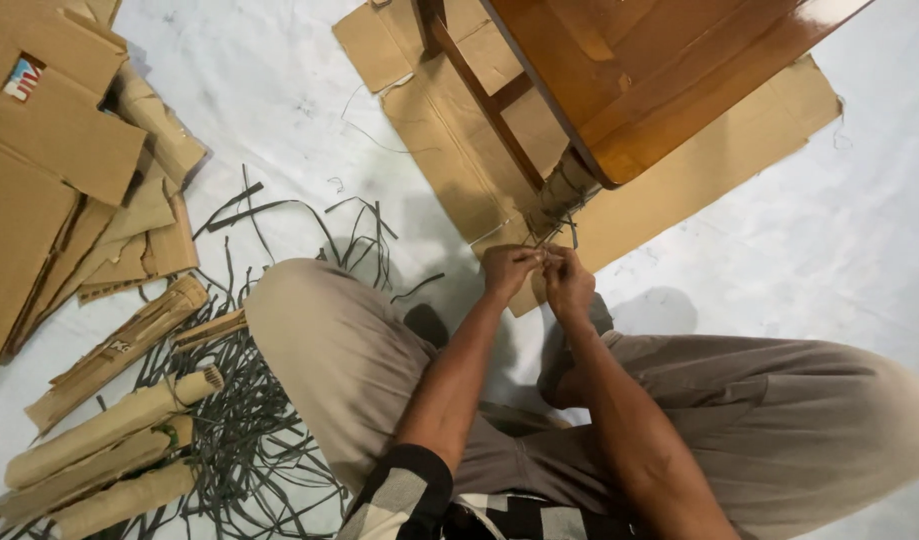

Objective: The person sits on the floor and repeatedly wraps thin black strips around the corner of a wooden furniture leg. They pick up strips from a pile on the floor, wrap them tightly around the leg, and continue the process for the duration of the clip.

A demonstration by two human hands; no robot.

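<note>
I sit on the floor with my knees spread. My left hand (507, 268) and my right hand (569, 283) are together at the foot of a wooden table leg (562, 190) that is wrapped in cardboard. Both hands pinch a thin dark strap (558, 236) running up around that wrapping. The polished wooden table (669, 70) stands on flattened cardboard (449, 160) right in front of me. What lies between my fingers is too small to make out beyond the strap.
Rolled cardboard tubes (99, 430) and a tangle of cut dark straps (249, 420) lie on the white floor at my left. Folded cardboard sheets (49, 150) are stacked at the far left. White floor (839, 240) extends to the right.
</note>
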